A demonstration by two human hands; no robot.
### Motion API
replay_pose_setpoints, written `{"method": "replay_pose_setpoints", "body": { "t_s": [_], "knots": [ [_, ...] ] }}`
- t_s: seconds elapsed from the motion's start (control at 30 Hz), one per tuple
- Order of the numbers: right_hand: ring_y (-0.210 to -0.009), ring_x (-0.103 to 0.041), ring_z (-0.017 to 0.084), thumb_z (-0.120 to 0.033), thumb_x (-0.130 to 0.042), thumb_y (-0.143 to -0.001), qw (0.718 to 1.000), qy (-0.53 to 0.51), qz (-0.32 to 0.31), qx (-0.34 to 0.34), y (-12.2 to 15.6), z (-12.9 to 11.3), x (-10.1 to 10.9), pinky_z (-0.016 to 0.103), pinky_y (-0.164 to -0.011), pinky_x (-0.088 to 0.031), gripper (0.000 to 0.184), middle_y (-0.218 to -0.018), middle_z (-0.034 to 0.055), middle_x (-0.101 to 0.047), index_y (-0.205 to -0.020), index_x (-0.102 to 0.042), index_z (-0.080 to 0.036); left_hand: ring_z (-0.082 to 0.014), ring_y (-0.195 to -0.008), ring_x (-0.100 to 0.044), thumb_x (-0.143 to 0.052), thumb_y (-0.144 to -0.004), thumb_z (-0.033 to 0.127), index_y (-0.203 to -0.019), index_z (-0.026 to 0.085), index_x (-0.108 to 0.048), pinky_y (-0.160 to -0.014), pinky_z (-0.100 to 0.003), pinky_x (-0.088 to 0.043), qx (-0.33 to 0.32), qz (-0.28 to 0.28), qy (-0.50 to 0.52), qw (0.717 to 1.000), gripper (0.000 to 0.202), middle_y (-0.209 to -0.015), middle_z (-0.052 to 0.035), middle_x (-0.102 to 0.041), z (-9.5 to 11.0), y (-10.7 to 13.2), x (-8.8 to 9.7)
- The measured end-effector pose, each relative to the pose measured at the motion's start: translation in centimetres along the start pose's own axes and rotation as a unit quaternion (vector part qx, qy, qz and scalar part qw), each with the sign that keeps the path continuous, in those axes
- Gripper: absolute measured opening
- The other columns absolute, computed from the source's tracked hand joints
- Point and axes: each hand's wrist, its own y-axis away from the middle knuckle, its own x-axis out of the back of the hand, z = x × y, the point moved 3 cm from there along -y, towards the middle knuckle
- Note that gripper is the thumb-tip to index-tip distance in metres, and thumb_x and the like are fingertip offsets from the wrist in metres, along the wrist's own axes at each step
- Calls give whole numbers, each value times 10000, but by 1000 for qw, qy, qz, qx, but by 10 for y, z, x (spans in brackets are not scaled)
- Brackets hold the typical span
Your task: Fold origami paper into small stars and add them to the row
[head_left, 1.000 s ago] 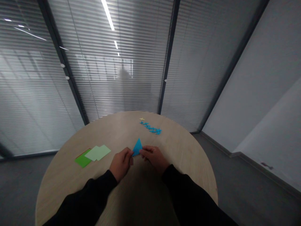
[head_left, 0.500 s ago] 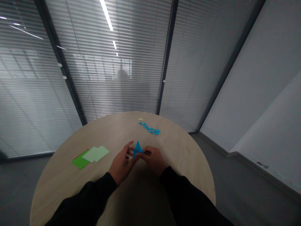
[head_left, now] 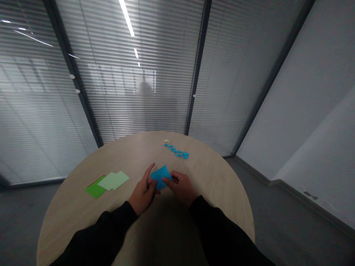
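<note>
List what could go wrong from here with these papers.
1. The blue, four-cornered paper sheet is held by the fingers of the bare left hand and bare right hand; uneven pressure could crease it crookedly.
2. The small, blue, folded-paper pieces lie close together beyond the hands; a forward reach might scatter them.
3. The pale green, flat paper sheets lie near the left hand; a sideways sweep might shift them.

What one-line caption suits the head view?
Left hand and right hand hold a blue paper over a round table, green sheets to the left, small blue folded pieces beyond.
</note>
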Motion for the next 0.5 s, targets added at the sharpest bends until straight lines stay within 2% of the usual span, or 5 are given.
{"method": "replay_pose_setpoints", "body": {
  "t_s": [0.13,0.27,0.37,0.5],
  "knots": [
    [-576,-539,129,-437,-672,-840,994,-103,-1,-33,0,5,-4,245,-539,-436,278,-697,-19,-595,-853,-521,-203,-142,-541,-569,-490,-960,490,-1560,170,-234,-553,-252,-412,29,2,64,998,726,-645,32,-611,-4,-2,1],
    [-559,-558,131,-380,-666,-831,984,-175,25,-33,-1,5,-3,251,-523,-460,312,-744,-26,-618,-1005,-455,-231,-155,-570,-592,-522,-931,518,-1563,166,-228,-578,-262,-429,46,-2,124,991,781,-650,12,-651,-8,-3,0],
    [-568,-562,129,-366,-621,-866,986,-166,20,-11,0,2,-1,253,-536,-461,311,-754,-29,-609,-1103,-471,-232,-157,-559,-590,-525,-921,523,-1558,149,-238,-580,-267,-433,53,2,143,988,792,-643,2,-667,-9,-4,0],
    [-572,-553,120,-349,-592,-895,990,-138,8,9,1,1,-1,255,-545,-458,264,-784,-20,-608,-1110,-499,-226,-147,-548,-583,-548,-913,511,-1538,150,-289,-546,-252,-409,59,22,119,991,767,-664,-5,-673,-6,-4,4]
  ]
}}
